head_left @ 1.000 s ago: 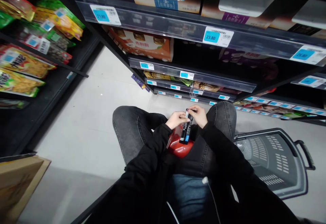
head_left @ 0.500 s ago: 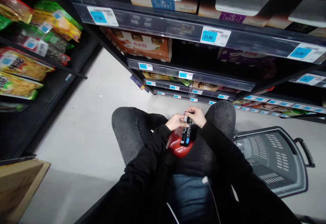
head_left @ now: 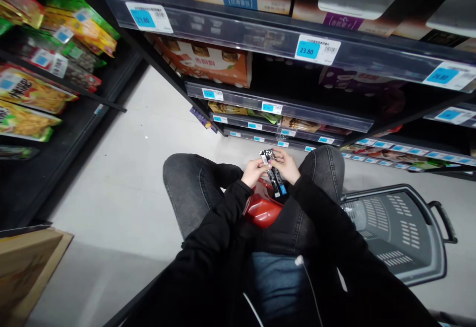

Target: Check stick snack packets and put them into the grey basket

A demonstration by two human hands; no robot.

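Between my knees, both hands grip slim black stick sachets [head_left: 276, 184] with white print and a blue end; they appear to be two lying side by side. My left hand [head_left: 255, 171] pinches them from the left near their upper part. From the right, my right hand [head_left: 287, 166] closes its fingers on the same sachets, thumb in front. The silvery upper ends stick out above the fingers, and the lower ends slant down to the right. Just below sits a glossy red object [head_left: 263, 212] in my lap, partly covered by my sleeve; its kind is unclear.
A grey shopping basket [head_left: 403, 228] with a handle stands on the floor at my right. Ahead rises a shelf rack [head_left: 238, 34] with boxed drinks and price tags. Snack bags [head_left: 35, 89] fill a shelf at left, and a cardboard box [head_left: 33, 267] is at lower left.
The sachets have moved up slightly and tilted, their lower ends swinging right. My fingers have shifted along them, and the silvery upper ends now show.
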